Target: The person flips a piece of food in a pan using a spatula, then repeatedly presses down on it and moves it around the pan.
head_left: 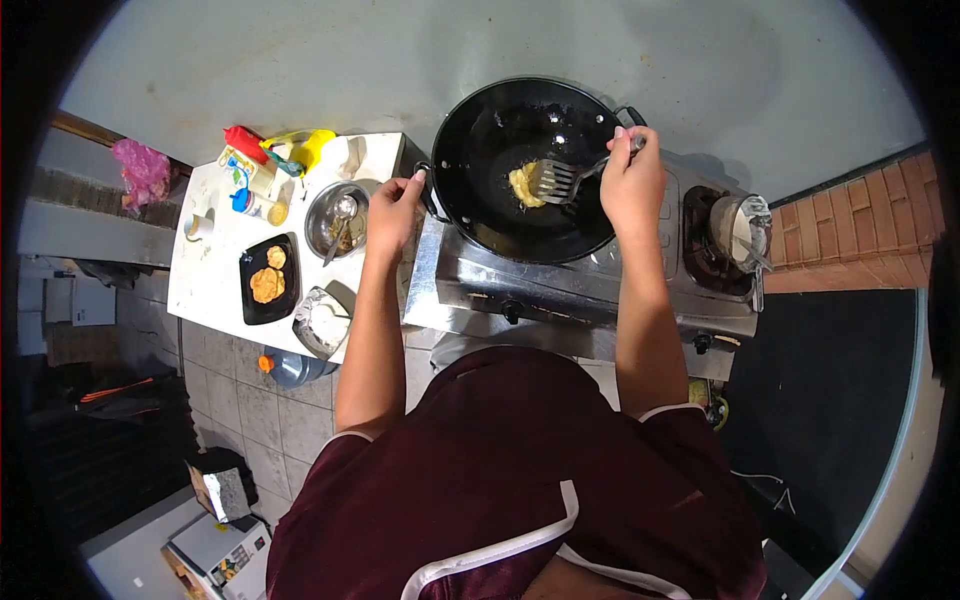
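Head view, looking straight down over the stove, and both hands are busy. The left hand [393, 215] is clamped on the near-side handle of the black wok [490, 218], fingers curled round the grip at the rim. The right hand [632, 180] is wrapped tight around the handle of a slotted spatula [562, 178], whose blade reaches out from the knuckles toward the left hand, down into the middle of the wok. Right at the blade's tip lies the yellow patty [522, 186], on the wok's floor and touching the spatula's edge; whether the blade is under it or only against it, I cannot tell.

The wok sits on a steel gas stove [540, 290], directly beneath both wrists. Out past the right hand, on the far burner, stands a small pot [738, 228], well apart from the fingers. Just beside the left hand, on the outer side, a steel bowl [335, 218] with a spoon in it rests on a white table [205, 285]. Farther out from that hand is a black plate [268, 282] carrying two browned pieces, and a foil tray [320, 322] lies nearer the person's elbow. A red bottle [245, 143] stands at the table's far edge.
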### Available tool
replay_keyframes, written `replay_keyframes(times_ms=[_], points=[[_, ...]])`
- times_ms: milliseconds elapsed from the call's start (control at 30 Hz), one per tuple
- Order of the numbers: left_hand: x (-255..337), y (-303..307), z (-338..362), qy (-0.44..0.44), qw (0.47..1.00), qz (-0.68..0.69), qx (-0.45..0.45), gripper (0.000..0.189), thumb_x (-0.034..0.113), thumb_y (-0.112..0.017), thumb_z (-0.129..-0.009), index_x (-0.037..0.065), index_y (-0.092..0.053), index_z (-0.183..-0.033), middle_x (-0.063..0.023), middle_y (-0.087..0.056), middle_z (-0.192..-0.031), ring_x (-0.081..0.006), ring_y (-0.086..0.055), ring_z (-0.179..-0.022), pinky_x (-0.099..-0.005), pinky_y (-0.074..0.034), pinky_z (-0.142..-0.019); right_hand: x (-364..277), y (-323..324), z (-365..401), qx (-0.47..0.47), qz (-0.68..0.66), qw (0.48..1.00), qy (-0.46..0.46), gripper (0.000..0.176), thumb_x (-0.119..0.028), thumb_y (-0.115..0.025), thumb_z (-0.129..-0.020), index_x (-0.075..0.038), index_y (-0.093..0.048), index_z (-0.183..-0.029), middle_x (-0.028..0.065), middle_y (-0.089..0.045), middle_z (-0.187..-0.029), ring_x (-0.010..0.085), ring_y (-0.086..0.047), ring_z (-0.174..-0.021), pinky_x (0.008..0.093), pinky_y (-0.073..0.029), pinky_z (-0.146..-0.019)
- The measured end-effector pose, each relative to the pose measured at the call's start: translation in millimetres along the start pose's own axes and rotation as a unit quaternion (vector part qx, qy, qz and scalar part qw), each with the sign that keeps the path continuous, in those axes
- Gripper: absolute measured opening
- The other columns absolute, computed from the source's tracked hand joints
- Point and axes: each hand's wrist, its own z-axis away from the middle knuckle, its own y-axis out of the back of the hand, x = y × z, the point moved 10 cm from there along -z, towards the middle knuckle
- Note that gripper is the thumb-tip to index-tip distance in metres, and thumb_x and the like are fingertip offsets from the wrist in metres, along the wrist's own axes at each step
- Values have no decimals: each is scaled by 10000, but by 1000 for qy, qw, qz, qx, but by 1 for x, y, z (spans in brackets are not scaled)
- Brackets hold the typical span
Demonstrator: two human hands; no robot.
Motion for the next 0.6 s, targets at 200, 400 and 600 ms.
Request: replay_keyframes(times_ms=[200, 400, 600], points=[[1, 0, 1, -1, 1000, -1, -1, 336, 305, -623, -883, -10, -609, -767, 19, -527, -667, -62, -414, -614, -220, -346, -560, -4, 0, 0, 0, 8, 1000, 10, 224, -216, -481, -930, 4, -507, -958, 153, -634, -783, 354, -613, -737, 417, -465, -675], [1, 0, 0, 2, 1000, 1, -6, 338, 307, -624, -883, -11, -610, -771, 14, -537, -670, -62, -424, -616, -219, -352, -564, -3, 0, 0, -4, 18, 1000, 0, 232, -221, -478, -931, 8, -507, -955, 154, -638, -793, 360, -613, -740, 422, -464, -677], [-1, -1, 0, 4, 1000, 4, -8, 331, 305, -625, -883, -10, -612, -780, 12, -540, -670, -63, -429, -617, -218, -354, -567, -6, 2, 1, -6, 18, 1000, -7, 237, -227, -480, -932, 8, -507, -954, 156, -639, -784, 357, -618, -742, 419, -465, -676]])
